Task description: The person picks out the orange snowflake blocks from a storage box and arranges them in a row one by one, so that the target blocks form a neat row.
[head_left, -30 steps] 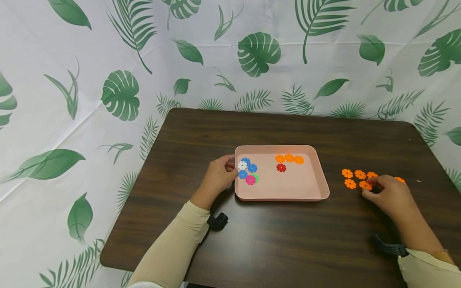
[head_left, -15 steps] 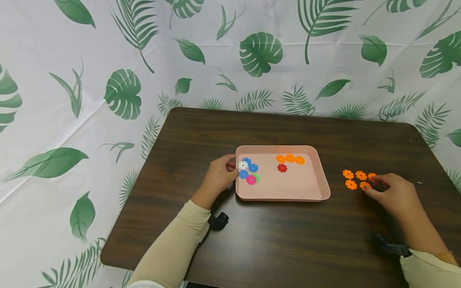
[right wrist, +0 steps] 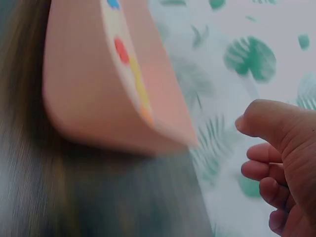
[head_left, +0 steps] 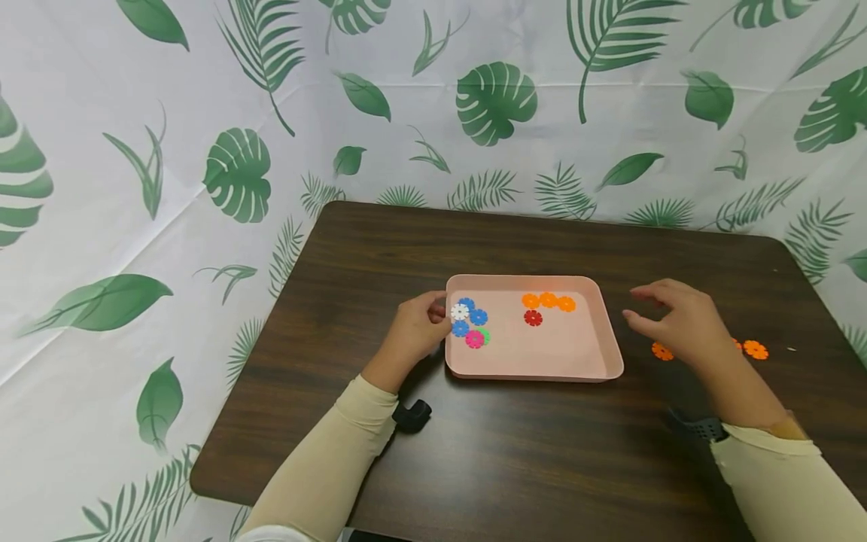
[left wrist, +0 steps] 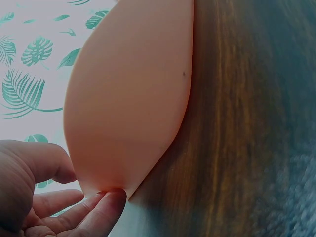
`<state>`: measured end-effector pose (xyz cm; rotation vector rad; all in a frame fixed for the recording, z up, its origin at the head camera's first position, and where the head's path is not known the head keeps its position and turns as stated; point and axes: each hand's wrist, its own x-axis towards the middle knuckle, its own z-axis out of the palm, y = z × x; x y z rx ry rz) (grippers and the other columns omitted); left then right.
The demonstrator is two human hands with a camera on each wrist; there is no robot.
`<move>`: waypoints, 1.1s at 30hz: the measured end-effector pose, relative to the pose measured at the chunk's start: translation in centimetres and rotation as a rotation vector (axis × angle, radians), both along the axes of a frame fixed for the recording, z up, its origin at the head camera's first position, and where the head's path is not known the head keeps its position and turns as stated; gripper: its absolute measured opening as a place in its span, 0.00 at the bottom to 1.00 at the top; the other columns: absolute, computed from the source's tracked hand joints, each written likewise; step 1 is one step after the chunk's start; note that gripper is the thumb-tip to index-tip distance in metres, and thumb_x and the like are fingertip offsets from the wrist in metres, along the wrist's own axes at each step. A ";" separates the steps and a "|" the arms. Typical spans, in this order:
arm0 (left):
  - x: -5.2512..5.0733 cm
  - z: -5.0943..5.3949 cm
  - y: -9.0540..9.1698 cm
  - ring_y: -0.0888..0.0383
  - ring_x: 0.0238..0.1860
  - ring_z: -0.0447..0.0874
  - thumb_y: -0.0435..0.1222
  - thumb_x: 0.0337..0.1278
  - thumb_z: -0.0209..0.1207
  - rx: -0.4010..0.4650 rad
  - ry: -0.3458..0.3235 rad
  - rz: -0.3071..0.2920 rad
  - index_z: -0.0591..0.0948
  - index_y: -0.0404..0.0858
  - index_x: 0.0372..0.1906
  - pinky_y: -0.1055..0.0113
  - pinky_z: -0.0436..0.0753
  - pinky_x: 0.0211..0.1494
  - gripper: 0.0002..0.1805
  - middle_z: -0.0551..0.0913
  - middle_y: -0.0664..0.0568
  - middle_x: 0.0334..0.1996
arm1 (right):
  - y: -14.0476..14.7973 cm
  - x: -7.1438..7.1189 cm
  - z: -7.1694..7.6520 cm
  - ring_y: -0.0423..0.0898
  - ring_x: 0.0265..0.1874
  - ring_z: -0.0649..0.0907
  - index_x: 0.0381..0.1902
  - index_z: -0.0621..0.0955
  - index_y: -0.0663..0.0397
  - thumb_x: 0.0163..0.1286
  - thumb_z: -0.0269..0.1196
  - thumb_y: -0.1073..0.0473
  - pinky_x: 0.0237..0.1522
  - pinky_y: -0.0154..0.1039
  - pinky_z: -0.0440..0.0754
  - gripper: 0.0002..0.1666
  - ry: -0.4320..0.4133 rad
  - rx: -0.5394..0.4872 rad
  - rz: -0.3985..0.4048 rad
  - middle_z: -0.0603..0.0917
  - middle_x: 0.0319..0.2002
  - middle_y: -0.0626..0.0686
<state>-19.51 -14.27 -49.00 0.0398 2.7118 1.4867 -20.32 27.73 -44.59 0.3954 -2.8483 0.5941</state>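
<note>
A shallow pink tray [head_left: 542, 357] lies on the table. My left hand [head_left: 413, 327] holds its left end, thumb and fingers against the rim and outer wall; the left wrist view shows the fingertips [left wrist: 114, 195] on that wall. Inside the tray, blue discs [head_left: 478, 317], a white disc [head_left: 460, 311], a pink disc [head_left: 475, 339] and a partly covered green one cluster at left. Orange discs [head_left: 548, 299] and a red disc [head_left: 533, 318] sit toward the back. Right of the tray hovers my right hand [head_left: 684, 324], thumb and index finger apart, nothing visible between them.
More orange discs [head_left: 755, 349] lie on the dark wooden table [head_left: 528, 452] right of the tray, some hidden by my right hand and forearm. A white leaf-print cloth [head_left: 406, 98] hangs behind the table.
My right hand has moved left from the loose orange discs toward the tray's right side, uncovering discs at far right. The left hand stays at the tray. The view has shifted slightly.
</note>
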 end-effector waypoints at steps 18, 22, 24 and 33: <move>-0.1 0.0 0.1 0.55 0.42 0.83 0.35 0.61 0.66 -0.018 0.007 -0.005 0.78 0.41 0.69 0.63 0.88 0.43 0.30 0.85 0.49 0.45 | -12.5 -5.8 -1.8 0.56 0.41 0.79 0.57 0.85 0.61 0.68 0.70 0.50 0.48 0.54 0.80 0.26 -0.312 0.109 0.045 0.85 0.41 0.59; -0.2 -0.3 0.1 0.56 0.41 0.83 0.35 0.61 0.66 -0.021 0.031 -0.016 0.79 0.40 0.69 0.64 0.87 0.43 0.29 0.86 0.49 0.44 | -13.6 -5.7 -2.2 0.55 0.39 0.81 0.61 0.85 0.54 0.67 0.69 0.45 0.51 0.57 0.75 0.29 -0.266 0.202 -0.001 0.87 0.36 0.55; -0.2 -0.4 0.1 0.56 0.41 0.84 0.35 0.61 0.66 -0.020 0.040 -0.021 0.79 0.39 0.69 0.64 0.87 0.42 0.29 0.86 0.49 0.44 | -14.1 -5.4 -2.1 0.54 0.37 0.80 0.61 0.85 0.52 0.67 0.70 0.44 0.51 0.56 0.73 0.29 -0.260 0.220 -0.023 0.87 0.36 0.55; -0.3 -0.5 0.0 0.56 0.40 0.83 0.34 0.61 0.65 -0.009 0.054 -0.026 0.79 0.38 0.68 0.65 0.87 0.39 0.28 0.86 0.49 0.43 | -15.0 -5.5 -3.2 0.56 0.41 0.78 0.52 0.85 0.56 0.69 0.71 0.51 0.47 0.51 0.80 0.19 -0.310 0.082 -0.046 0.85 0.41 0.57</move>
